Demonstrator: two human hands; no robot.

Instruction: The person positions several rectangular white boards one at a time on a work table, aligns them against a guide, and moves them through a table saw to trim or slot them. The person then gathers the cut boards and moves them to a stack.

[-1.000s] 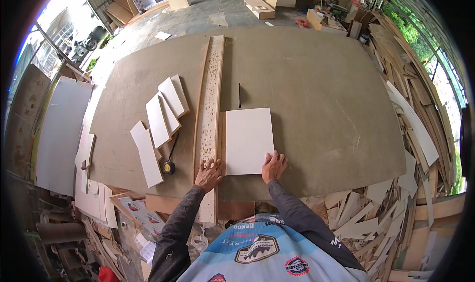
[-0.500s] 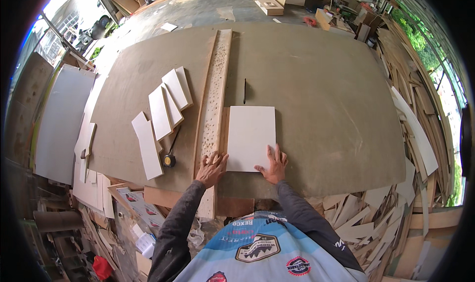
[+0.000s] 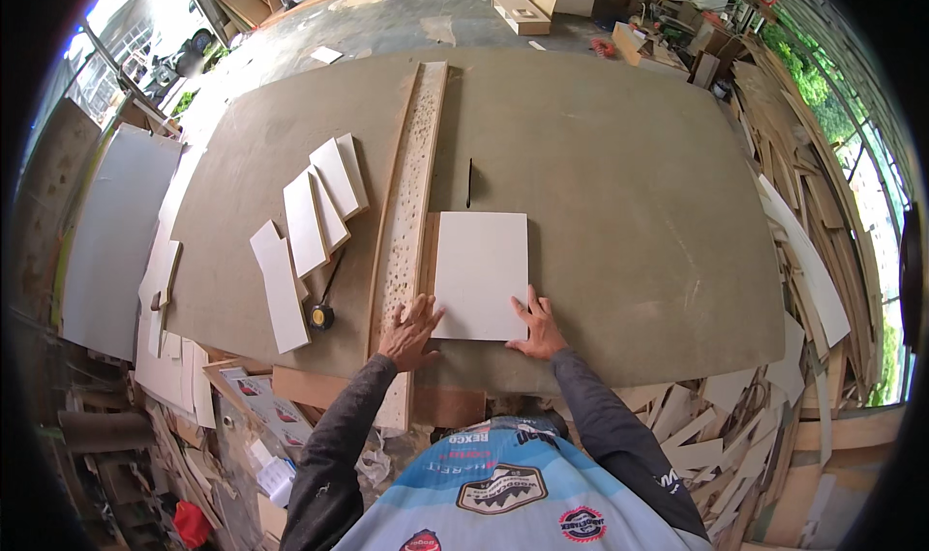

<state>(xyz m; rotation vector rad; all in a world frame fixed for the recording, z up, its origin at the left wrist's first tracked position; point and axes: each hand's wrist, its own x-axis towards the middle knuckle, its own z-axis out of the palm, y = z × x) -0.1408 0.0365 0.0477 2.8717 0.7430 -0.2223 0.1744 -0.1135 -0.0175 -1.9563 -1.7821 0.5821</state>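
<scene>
A white rectangular board [image 3: 482, 275] lies flat on the large brown worktable [image 3: 619, 193]. My right hand [image 3: 538, 327] rests at the board's lower right corner, fingers spread along its right edge. On the other side, my left hand [image 3: 409, 332] lies with fingers stretched over the long pitted wooden strip [image 3: 411, 174], its fingertips by the board's lower left corner. A narrow brown piece of wood [image 3: 430, 246] shows between the strip and the board. Just beyond the board lies a thin black pencil-like stick [image 3: 470, 183].
Several narrow white panels [image 3: 306, 222] lie fanned out left of the strip, with a yellow and black tape measure [image 3: 322, 316] beside them. Stacked wood offcuts [image 3: 789, 193] line the right side, and more scraps [image 3: 711, 425] lie below the table's near edge.
My right hand has slid from the top of the board to its right edge. My left hand has shifted slightly, and the whole view has moved a little.
</scene>
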